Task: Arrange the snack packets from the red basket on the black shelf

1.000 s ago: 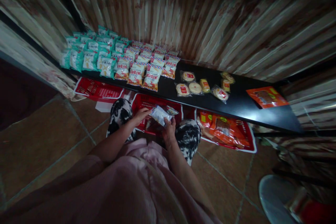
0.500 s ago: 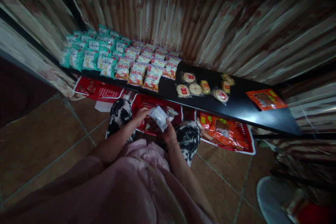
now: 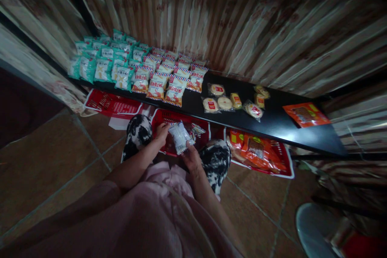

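Between my hands is a small snack bag, its pale printed back facing up, above a red basket. My left hand pinches the bag's upper left corner. On the lower right side, my right hand grips the bag with thumb and fingers. Another striped snack bag lies in the basket just right of the held one. Straight ahead on the black shelf stand several striped white-and-orange snack bags in rows, fronts toward me.
Several teal snack bags fill the shelf's left end. Wrapped round pastries and an orange packet lie farther right on the black shelf. Below are a red basket at left and one with orange packets at right.
The held bag has turned and shifted slightly left and down, its back now more squarely visible. My right hand has moved a little lower and left with it.
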### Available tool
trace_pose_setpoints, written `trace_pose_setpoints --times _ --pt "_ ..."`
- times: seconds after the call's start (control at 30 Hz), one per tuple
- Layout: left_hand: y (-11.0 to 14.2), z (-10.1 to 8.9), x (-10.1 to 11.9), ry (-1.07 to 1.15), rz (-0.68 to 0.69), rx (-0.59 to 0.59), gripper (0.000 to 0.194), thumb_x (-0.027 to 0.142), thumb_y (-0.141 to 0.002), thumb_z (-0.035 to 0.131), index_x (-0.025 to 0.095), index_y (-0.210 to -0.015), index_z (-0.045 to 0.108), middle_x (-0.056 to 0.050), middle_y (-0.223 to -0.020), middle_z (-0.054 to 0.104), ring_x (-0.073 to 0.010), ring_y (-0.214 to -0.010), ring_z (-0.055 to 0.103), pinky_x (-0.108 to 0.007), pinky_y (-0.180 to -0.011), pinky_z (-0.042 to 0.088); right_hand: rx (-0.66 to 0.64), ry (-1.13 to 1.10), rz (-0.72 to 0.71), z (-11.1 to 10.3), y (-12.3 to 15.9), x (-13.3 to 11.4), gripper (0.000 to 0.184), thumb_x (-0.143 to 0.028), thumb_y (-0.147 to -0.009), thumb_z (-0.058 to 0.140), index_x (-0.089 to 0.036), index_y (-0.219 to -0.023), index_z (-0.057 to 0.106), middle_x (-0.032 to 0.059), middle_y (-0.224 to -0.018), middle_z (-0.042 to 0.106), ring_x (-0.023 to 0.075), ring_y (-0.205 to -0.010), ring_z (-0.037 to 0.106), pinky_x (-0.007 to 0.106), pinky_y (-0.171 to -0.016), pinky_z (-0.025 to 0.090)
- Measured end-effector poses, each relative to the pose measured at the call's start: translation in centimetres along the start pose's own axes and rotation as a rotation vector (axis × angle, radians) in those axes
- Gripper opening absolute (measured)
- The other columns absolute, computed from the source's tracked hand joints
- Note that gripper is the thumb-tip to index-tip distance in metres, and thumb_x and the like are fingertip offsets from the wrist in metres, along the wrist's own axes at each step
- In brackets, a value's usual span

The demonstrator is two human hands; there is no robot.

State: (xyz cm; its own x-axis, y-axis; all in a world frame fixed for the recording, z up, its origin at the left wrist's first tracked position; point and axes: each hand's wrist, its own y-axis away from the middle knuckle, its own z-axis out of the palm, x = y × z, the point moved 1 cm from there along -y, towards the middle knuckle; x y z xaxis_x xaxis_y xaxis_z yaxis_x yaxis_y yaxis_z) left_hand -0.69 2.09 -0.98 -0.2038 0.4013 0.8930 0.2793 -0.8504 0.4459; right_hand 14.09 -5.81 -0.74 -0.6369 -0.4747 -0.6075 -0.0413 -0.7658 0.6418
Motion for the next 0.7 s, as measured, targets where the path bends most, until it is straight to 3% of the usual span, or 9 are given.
trace_pose_setpoints --times 0.1,0.23,0.4,0.7 --pt "0.0 -0.3 0.7 -0.036 0.044 -0.005 0.017 0.032 -0.07 0.065 0.018 -0.065 0.057 0.004 -0.06 0.053 -0.0099 -0.058 0.049 -0.02 -0.055 0.036 0.027 0.01 0.054 -0.6 0.2 0.2 0.023 -0.026 -0.062 0.076 -0.022 -0.08 0.062 -0.0033 -0.069 0.067 0.0126 -0.059 0.06 0.023 -0.052 0.053" --pt "0.0 -0.6 1.2 -0.074 0.082 0.004 0.014 0.029 -0.071 0.063 0.018 -0.066 0.057 0.004 -0.059 0.053 -0.0105 -0.059 0.048 -0.02 -0.055 0.035 0.0 0.022 0.072 -0.7 0.5 0.2 0.021 -0.022 -0.063 0.076 -0.023 -0.077 0.06 -0.0057 -0.064 0.063 0.0099 -0.055 0.058 0.023 -0.057 0.055" --pt "-0.2 -0.7 1.3 -0.098 0.112 0.029 0.012 0.03 -0.071 0.063 0.02 -0.068 0.057 0.004 -0.062 0.053 -0.0116 -0.062 0.049 -0.02 -0.056 0.035 -0.017 -0.03 0.101 -0.1 0.8 -0.1 0.018 -0.032 -0.071 0.073 -0.023 -0.081 0.061 -0.0067 -0.06 0.06 0.0093 -0.056 0.058 0.024 -0.061 0.055" --pt "0.2 0.0 1.3 -0.08 0.072 -0.012 0.024 0.041 -0.071 0.063 0.019 -0.066 0.055 0.004 -0.06 0.053 -0.0108 -0.059 0.048 -0.02 -0.053 0.034 0.049 -0.008 0.02 -0.4 0.5 0.1 0.018 -0.028 -0.066 0.075 -0.024 -0.08 0.065 -0.0046 -0.073 0.069 0.0118 -0.065 0.061 0.02 -0.055 0.05"
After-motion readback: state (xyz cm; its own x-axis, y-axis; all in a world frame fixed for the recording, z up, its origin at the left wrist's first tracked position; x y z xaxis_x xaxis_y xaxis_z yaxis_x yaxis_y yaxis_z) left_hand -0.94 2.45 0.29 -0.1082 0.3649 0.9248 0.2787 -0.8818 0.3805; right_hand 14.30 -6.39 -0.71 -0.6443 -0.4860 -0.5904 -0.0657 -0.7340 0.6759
